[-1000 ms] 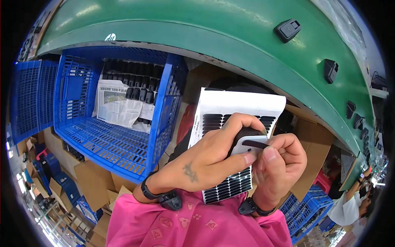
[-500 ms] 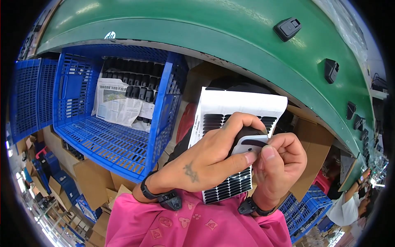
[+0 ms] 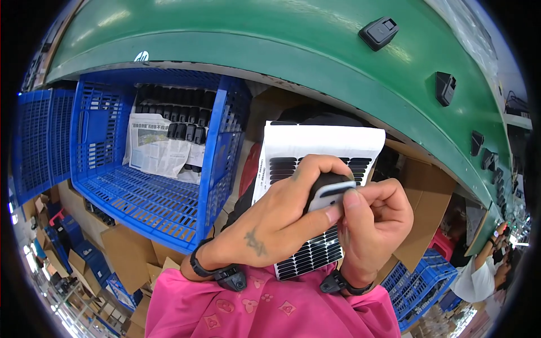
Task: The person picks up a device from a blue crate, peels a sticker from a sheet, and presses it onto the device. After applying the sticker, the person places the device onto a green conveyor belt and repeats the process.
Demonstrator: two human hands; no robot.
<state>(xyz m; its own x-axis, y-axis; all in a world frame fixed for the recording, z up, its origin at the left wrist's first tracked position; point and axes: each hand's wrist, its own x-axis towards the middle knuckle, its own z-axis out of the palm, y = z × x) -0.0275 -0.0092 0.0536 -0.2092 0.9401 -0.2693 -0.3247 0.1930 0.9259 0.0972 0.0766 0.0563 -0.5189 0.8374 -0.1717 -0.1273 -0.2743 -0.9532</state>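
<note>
Head view: the left hand (image 3: 276, 225) is closed around a rounded black and light-grey device (image 3: 324, 204), fingers over its far side and thumb on the lower part of the grey face. The device is held tilted, above a white sheet (image 3: 332, 139) carrying rows of dark elongated stickers (image 3: 309, 260). The right hand (image 3: 378, 217) has thumb and forefinger drawn together in a pinch at the right end of a narrow dark strip (image 3: 337, 191), which lies along the grey face; its other fingers are curled in. The thumb covers that end, so whether the strip lies flat along its full length cannot be fairly judged.

Each wrist bears a black band with a small unit attached (left unit (image 3: 231, 279), right unit (image 3: 333, 281)). Beneath the forearms is a pink garment (image 3: 265, 315) with a printed pattern.

To the left stands a blue plastic crate (image 3: 209, 180), slatted, holding rows of black devices (image 3: 191, 115) and sheets of newspaper (image 3: 158, 151). Beyond the hands runs a green table (image 3: 236, 25); along its right part sit several black devices, the nearest (image 3: 379, 34) apart from the others. Right of the hands is an open cardboard box (image 3: 422, 197), with a second blue crate (image 3: 422, 284) near it and a co-worker in a white top (image 3: 472, 281) farther off
</note>
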